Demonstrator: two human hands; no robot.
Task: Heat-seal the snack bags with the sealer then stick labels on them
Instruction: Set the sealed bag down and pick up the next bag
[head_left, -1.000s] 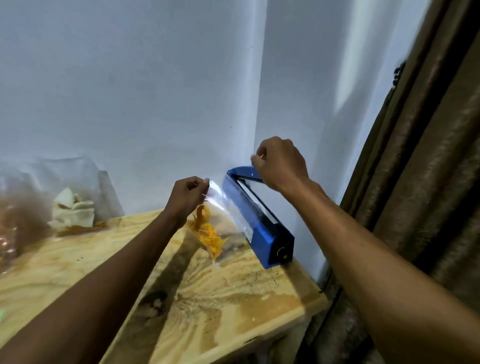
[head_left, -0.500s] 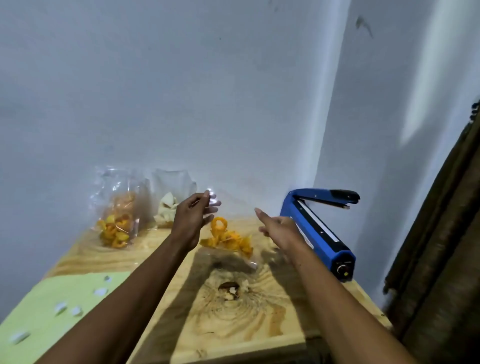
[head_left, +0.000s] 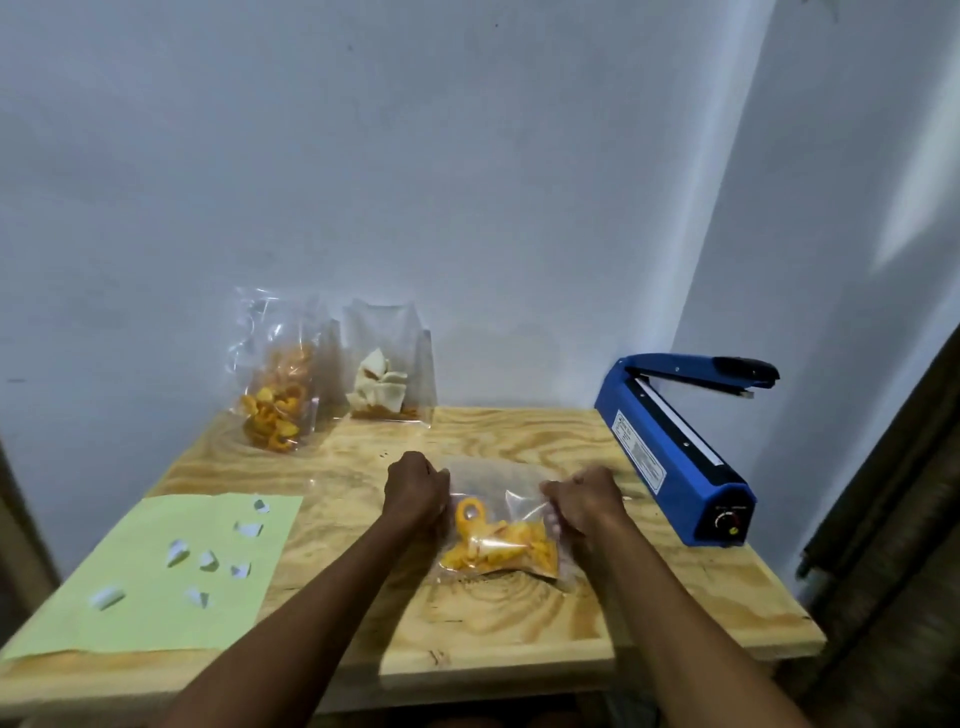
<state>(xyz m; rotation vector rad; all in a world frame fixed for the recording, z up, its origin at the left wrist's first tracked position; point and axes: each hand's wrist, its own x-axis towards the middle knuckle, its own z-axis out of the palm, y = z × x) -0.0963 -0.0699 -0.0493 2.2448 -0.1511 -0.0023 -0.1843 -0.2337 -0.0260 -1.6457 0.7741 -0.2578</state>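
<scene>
A pale plywood tabletop (head_left: 519, 613) with swirling grain stands in a corner of plain bluish-white walls (head_left: 467, 182), a dark brown curtain (head_left: 904, 519) hanging at its right; three clear plastic snack bags are in view. Two stand upright against the back wall, touching each other: one (head_left: 275, 384) holds orange rings and curls, the other (head_left: 387, 376) holds pale, flat triangular chips. The third bag (head_left: 498, 525) lies flat at the middle of the tabletop, filled with orange cones and rings (its upper part is empty, crinkled film); the left hand (head_left: 415, 488) and the right hand (head_left: 584, 501) each have their fingers clenched on one side edge of it. One blue heat sealer (head_left: 670, 457), long and boxy, sits along the right edge, its arm raised, a dial on its near end. One light green sheet (head_left: 156, 597) covers the near left corner, carrying seven small white labels (head_left: 175, 552), scattered. Bare wood stays free at the near edge, in front of the bag.
</scene>
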